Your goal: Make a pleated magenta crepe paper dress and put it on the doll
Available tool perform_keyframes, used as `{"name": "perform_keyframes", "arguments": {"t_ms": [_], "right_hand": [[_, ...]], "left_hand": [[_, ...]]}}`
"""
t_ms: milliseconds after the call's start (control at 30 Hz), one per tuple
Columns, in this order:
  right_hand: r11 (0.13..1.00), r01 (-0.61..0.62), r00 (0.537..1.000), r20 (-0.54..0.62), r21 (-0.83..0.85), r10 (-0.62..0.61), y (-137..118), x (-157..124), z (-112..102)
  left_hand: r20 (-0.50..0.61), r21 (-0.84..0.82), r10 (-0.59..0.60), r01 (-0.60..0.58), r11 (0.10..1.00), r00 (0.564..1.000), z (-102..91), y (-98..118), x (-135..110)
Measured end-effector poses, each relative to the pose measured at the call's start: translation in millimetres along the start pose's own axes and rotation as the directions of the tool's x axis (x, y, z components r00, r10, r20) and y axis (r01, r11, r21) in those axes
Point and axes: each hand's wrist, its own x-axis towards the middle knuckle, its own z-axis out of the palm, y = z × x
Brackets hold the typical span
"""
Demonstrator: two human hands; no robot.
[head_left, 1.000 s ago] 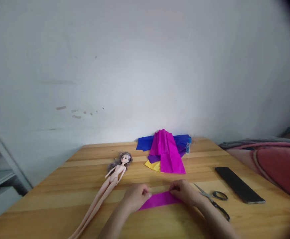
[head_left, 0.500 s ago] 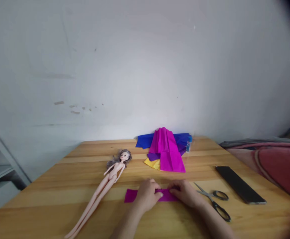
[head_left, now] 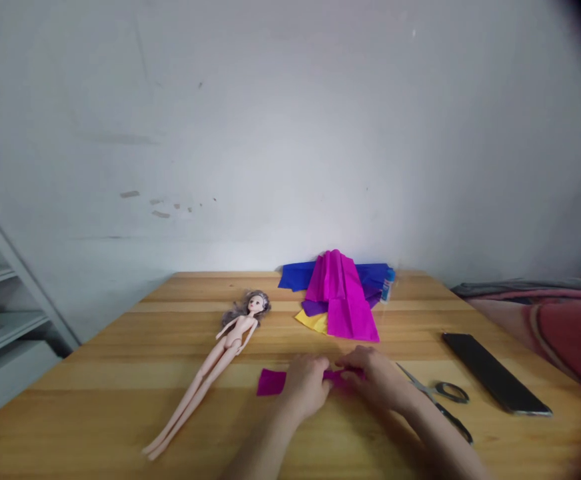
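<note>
Left hand (head_left: 304, 385) has shifted, since one second earlier, along the magenta strip (head_left: 271, 383), away from the doll (head_left: 233, 339) and toward the right hand (head_left: 378, 380). Strip location: table (head_left: 220, 427), right of the doll's legs. Grip: thumb and fingers of both hands nearly closed, pinching the strip. Scissors (head_left: 433, 394): farther right of the doll.

Magenta strip (head_left: 271, 383): matt, paper-like. Doll (head_left: 232, 342): smooth plastic. Scissors (head_left: 426, 389): metal blades, plastic handles. Tabletop (head_left: 145, 353): smooth, grained wood.
</note>
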Motion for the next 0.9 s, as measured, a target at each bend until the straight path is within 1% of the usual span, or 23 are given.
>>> {"name": "perform_keyframes", "arguments": {"t_ms": [67,167,233,367,467,567,733,900], "right_hand": [[1.0,0.015,0.998,0.064,-0.026,-0.013,1.8,8.0,1.5],[1.0,0.007,0.986,0.164,0.022,-0.01,9.9,18.5,7.7],[0.998,-0.015,0.983,0.185,0.065,0.002,16.6,22.2,12.4],[0.99,-0.033,0.989,0.146,0.134,0.013,27.7,21.1,19.6],[0.982,-0.033,0.995,0.097,0.185,0.015,31.1,16.8,22.8],[0.977,-0.025,0.998,0.062,0.21,0.012,29.8,12.8,23.5],[0.977,0.008,0.999,0.04,0.215,-0.017,24.1,9.2,21.2],[0.992,0.003,1.0,0.021,0.128,-0.006,19.5,9.2,21.9]], "left_hand": [[0.012,0.004,-0.002,0.002,1.0,1.0,-1.5,0.6,-0.2],[0.035,-0.001,-0.012,0.012,1.0,0.999,-5.9,-0.7,0.0],[0.051,-0.007,-0.032,0.033,0.999,0.998,-10.1,-4.6,1.0],[0.096,-0.024,-0.068,0.071,0.997,0.993,-19.4,-17.8,3.6],[0.144,-0.051,-0.06,0.068,0.996,0.988,-23.3,-25.8,3.7],[0.172,-0.086,-0.043,0.058,0.995,0.984,-23.4,-29.0,2.2],[0.164,-0.131,-0.04,0.062,0.989,0.986,-21.7,-28.7,0.7],[0.126,-0.155,-0.032,0.052,0.986,0.991,-19.3,-27.6,0.9]]}}
